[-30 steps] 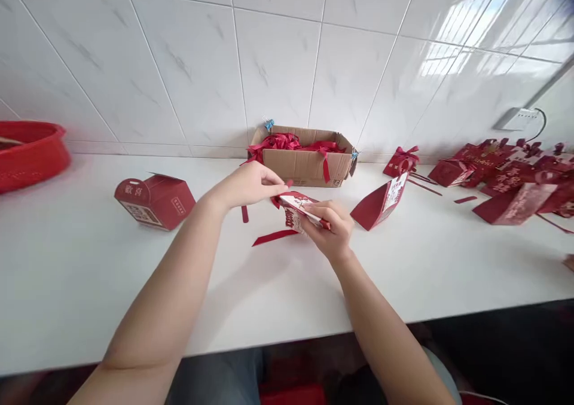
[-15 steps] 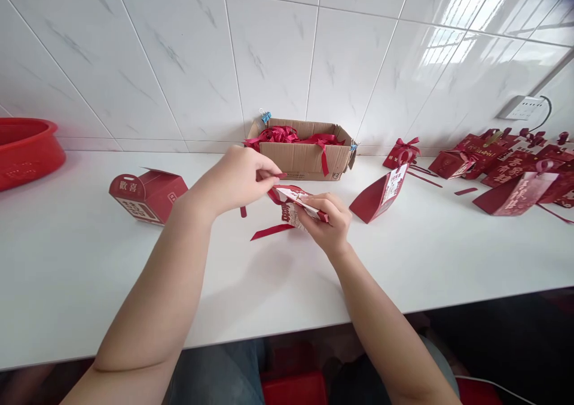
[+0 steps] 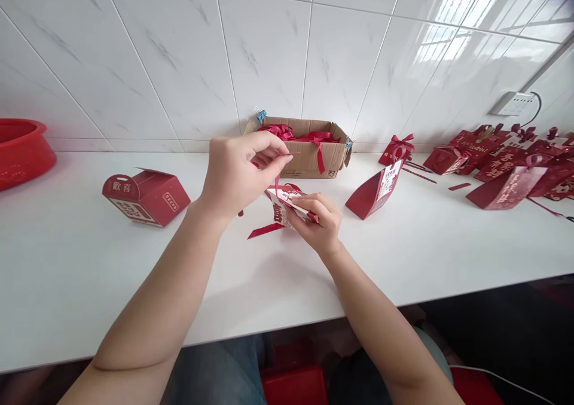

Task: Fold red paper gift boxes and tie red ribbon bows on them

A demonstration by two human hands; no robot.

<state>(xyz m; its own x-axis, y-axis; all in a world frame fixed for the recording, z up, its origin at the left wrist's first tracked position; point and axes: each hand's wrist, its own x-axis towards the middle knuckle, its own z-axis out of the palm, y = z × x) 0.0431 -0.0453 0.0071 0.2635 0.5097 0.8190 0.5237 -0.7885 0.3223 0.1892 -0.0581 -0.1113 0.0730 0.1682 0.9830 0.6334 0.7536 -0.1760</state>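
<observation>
Between thumb and fingers my left hand (image 3: pixel 251 168) pinches a red ribbon (image 3: pixel 277 185), raised above a small red-and-white gift box (image 3: pixel 281 213). The ribbon runs down from those fingers to the top of the box. My right hand (image 3: pixel 316 216) grips the box's upper edge from the right and covers part of it. A ribbon tail (image 3: pixel 264 231) lies on the white table (image 3: pixel 251 291) to the left of the box. How the ribbon passes through the box top is hidden from me.
A cardboard box (image 3: pixel 309 166) of red ribbons stands against the tiled wall. To the left are an open red gift box (image 3: pixel 150 198) and a red basin (image 3: pixel 27 154). Right of my hands stands a red wedge-shaped box (image 3: pixel 370 192); several ribboned boxes (image 3: pixel 493 157) crowd farther right.
My left hand has risen from the top of the gift box, drawing the ribbon up with it. My right hand keeps its grip on the box. The view has shifted slightly.
</observation>
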